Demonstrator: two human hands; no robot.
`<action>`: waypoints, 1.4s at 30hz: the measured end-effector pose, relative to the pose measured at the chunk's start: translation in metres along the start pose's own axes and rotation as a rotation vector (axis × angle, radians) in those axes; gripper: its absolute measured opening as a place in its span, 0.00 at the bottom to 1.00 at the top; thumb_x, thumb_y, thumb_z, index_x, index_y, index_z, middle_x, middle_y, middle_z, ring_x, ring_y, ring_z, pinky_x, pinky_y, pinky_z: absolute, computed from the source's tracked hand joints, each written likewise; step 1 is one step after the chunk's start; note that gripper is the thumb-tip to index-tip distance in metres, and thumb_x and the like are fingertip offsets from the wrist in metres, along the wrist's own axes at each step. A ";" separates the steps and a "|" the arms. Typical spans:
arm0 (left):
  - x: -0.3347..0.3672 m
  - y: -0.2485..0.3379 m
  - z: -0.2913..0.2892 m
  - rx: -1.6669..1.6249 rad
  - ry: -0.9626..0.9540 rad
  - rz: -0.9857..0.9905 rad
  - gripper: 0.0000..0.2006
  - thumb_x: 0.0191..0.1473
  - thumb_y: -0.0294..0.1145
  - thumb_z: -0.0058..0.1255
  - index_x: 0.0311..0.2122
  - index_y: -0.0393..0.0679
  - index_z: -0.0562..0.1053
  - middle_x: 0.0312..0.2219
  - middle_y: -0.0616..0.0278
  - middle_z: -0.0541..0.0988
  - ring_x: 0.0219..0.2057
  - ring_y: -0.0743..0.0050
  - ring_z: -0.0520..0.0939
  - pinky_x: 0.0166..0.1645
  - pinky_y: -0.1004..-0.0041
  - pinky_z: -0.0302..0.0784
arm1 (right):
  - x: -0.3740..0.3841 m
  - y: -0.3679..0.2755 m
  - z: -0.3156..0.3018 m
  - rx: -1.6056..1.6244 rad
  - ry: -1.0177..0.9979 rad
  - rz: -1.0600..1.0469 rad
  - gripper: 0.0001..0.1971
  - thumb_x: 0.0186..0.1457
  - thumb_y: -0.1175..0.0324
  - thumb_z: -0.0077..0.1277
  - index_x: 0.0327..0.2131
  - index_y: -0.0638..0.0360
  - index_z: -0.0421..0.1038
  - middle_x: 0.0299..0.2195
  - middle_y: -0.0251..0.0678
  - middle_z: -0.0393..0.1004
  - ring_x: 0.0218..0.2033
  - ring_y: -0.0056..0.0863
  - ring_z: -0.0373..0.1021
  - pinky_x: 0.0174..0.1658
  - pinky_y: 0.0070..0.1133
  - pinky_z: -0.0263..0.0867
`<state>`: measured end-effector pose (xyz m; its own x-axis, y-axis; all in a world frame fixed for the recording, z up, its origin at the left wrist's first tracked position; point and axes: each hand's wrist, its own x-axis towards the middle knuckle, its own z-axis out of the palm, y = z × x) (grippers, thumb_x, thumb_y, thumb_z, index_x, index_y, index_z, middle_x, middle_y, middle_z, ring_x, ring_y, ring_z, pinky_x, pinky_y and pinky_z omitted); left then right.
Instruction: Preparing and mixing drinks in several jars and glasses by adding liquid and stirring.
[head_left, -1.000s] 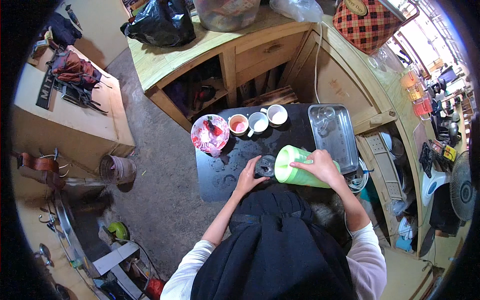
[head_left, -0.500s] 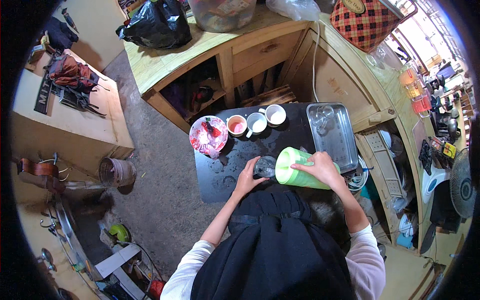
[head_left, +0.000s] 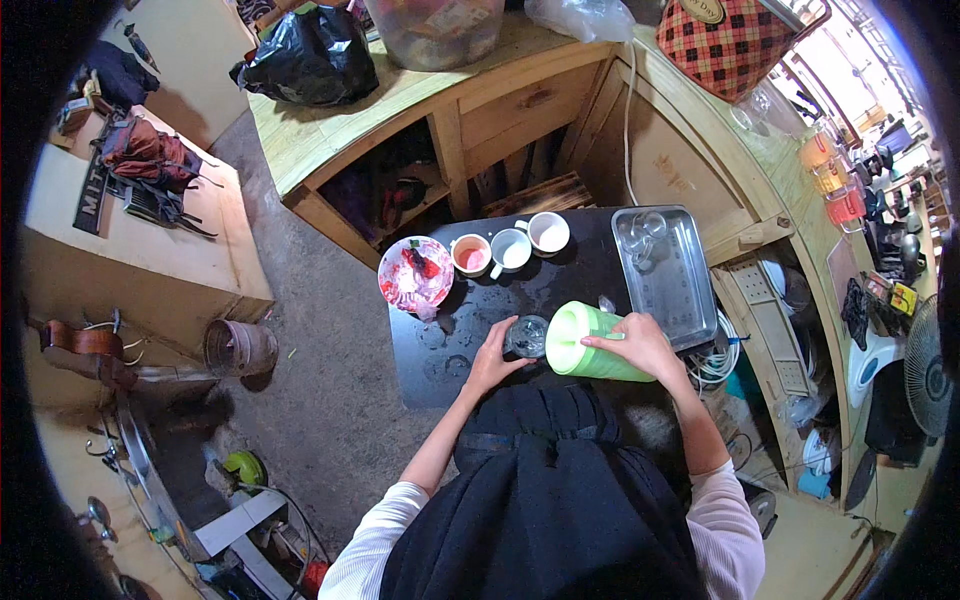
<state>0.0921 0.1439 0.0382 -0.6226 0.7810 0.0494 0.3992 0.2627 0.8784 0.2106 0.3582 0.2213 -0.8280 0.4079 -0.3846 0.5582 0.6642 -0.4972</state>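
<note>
A clear drinking glass [head_left: 527, 337] is on the dark table, with the fingers and thumb of my left hand [head_left: 487, 360] curled round its left side. My right hand [head_left: 648, 345] grips a light green pitcher [head_left: 607, 362], tilted on its side with its mouth toward the glass and close to its rim. Whether liquid is flowing between them is hard to make out. Beyond my hands stand a cup with reddish contents [head_left: 471, 257], a white cup [head_left: 510, 250] and another white cup [head_left: 548, 233]. At their left is a white bowl [head_left: 398, 298] smeared red, holding a dark-and-red packet.
A metal tray [head_left: 675, 305] with clear glasses [head_left: 648, 235] takes up the table's right end. Behind it, a wooden counter [head_left: 420, 92] carries a black plastic bag [head_left: 312, 58] and a clear tub [head_left: 437, 35]. A bucket [head_left: 240, 346] stands on the floor at left.
The pitcher's mouth has shifted slightly down in the picture. The glass looks more upright and shows more of its opening. Both hands keep their hold.
</note>
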 end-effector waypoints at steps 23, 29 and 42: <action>0.005 -0.004 0.004 -0.020 0.049 0.068 0.40 0.30 0.37 0.66 0.51 0.40 0.61 0.45 0.53 0.69 0.47 0.56 0.72 0.50 0.66 0.68 | 0.098 0.125 0.070 1.380 0.880 0.173 0.21 0.55 0.49 0.44 0.17 0.52 0.58 0.15 0.22 0.55 0.14 0.10 0.50 0.17 0.12 0.45; -0.005 -0.006 0.005 -0.032 0.041 0.036 0.40 0.30 0.38 0.66 0.52 0.39 0.61 0.44 0.51 0.69 0.47 0.57 0.71 0.51 0.67 0.66 | 0.138 0.133 0.086 1.375 0.925 0.127 0.20 0.55 0.52 0.44 0.16 0.51 0.56 0.14 0.20 0.53 0.14 0.11 0.50 0.18 0.14 0.43; -0.001 -0.007 0.006 0.005 0.071 0.060 0.40 0.29 0.40 0.67 0.51 0.42 0.62 0.44 0.56 0.70 0.46 0.61 0.73 0.49 0.68 0.70 | 0.055 0.141 0.116 0.676 0.839 0.078 0.15 0.55 0.64 0.44 0.44 0.61 0.63 0.35 0.42 0.72 0.29 0.31 0.71 0.37 0.24 0.64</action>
<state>0.0936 0.1444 0.0292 -0.6433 0.7535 0.1358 0.4406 0.2193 0.8705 0.2499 0.4013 0.0401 -0.4174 0.9038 0.0939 0.3114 0.2394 -0.9197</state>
